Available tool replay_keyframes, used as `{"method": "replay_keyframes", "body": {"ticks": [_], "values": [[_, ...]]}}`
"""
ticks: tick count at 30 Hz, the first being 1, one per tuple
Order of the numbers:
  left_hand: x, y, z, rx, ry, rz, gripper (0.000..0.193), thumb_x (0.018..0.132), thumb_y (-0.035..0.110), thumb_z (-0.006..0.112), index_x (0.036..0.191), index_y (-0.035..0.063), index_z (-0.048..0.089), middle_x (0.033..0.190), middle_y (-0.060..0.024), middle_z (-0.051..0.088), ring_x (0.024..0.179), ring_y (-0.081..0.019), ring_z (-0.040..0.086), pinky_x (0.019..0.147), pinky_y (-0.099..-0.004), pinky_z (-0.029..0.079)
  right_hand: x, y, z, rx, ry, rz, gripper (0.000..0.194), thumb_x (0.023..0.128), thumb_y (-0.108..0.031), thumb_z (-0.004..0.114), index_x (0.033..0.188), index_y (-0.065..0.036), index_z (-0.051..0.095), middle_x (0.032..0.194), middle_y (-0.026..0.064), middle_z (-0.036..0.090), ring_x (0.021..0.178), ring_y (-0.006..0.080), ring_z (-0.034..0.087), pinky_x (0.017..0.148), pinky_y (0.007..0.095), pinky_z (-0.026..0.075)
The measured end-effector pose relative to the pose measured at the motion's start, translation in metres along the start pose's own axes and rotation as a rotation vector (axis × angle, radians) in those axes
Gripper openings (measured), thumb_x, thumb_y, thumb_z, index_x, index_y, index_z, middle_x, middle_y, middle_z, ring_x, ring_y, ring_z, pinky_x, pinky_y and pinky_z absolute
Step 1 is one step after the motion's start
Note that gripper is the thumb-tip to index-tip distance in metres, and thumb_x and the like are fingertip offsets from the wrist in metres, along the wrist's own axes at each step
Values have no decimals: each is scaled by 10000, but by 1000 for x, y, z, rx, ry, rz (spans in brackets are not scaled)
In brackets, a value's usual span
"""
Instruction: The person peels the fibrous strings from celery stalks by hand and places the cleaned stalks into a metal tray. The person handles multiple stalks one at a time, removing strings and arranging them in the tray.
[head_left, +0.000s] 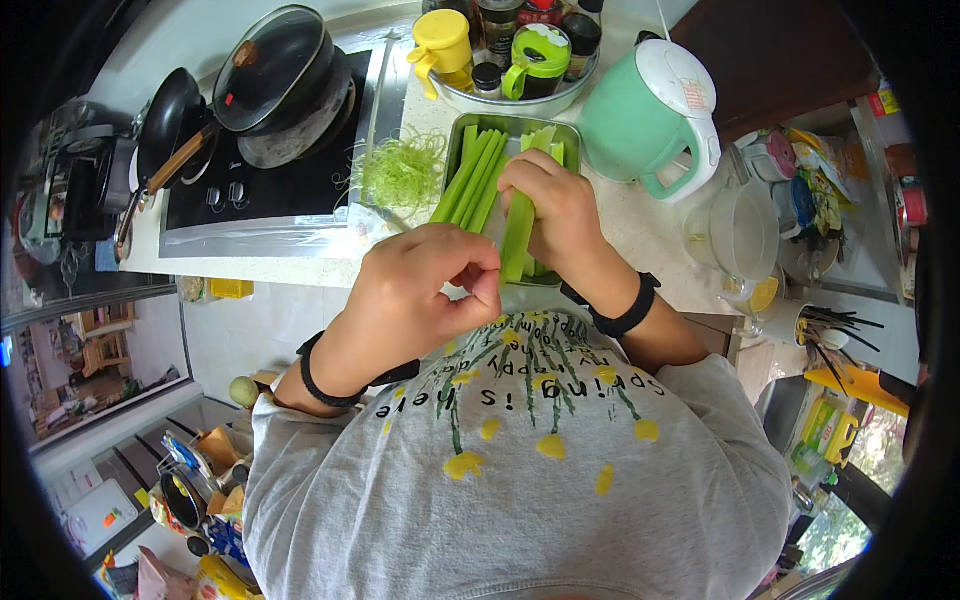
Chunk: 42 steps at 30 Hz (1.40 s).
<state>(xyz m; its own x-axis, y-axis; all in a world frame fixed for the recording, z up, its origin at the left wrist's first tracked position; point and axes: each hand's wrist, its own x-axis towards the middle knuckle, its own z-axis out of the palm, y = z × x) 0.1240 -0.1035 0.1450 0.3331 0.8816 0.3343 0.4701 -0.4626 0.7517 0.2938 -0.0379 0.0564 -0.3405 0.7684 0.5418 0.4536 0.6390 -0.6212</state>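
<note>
My right hand (559, 206) is closed around a green celery stalk (517, 238), which it holds over the right part of a rectangular metal tray (574, 142). My left hand (431, 281) is beside the stalk's lower end, thumb and forefinger curled together in a ring; whether a thin strand is pinched between them cannot be told. Several long celery stalks (474, 176) lie in the tray's left part, and more pieces show behind and under my right hand. A pile of thin, curly celery strings (401, 171) lies on the counter to the left of the tray.
A round tray (517, 107) of seasoning bottles stands behind the metal tray. To the right is a green electric kettle (637, 112) with a white lid. On the left, a lidded pan (274, 75) and a wok (169, 124) sit on the black gas stove (292, 180). A clear plastic jug (742, 229) stands far right.
</note>
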Motion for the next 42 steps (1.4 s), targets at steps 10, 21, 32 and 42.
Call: {"method": "replay_keyframes", "body": {"ticks": [10,21,32,42], "values": [[11,-23,-1,-189,-63,-133,138,648,-41,699,755,19,636,700,-30,633,613,-100,602,570,-215,480,4,11,0,155,-61,-67,253,633,81,663,852,-33,608,858,99,622,704,267,624,583,316,498],[20,-59,-14,130,359,-129,114,704,-28,691,812,3,669,726,-70,651,592,-125,634,557,-226,504,-3,10,3,276,-1,-58,397,693,98,633,1075,-11,634,959,112,648,742,206,645,629,284,513],[19,-110,-45,431,559,-258,81,714,21,698,792,7,682,631,-64,646,582,-116,648,568,-229,502,-19,19,-2,388,78,150,575,748,140,542,1303,-7,545,1190,130,639,865,133,684,683,239,545],[6,-196,-46,636,406,-394,59,699,73,679,725,22,664,657,-144,635,599,-301,639,581,-335,508,-47,33,-41,246,143,338,491,760,127,545,1229,-11,593,1111,111,672,735,129,689,668,249,546]]}}
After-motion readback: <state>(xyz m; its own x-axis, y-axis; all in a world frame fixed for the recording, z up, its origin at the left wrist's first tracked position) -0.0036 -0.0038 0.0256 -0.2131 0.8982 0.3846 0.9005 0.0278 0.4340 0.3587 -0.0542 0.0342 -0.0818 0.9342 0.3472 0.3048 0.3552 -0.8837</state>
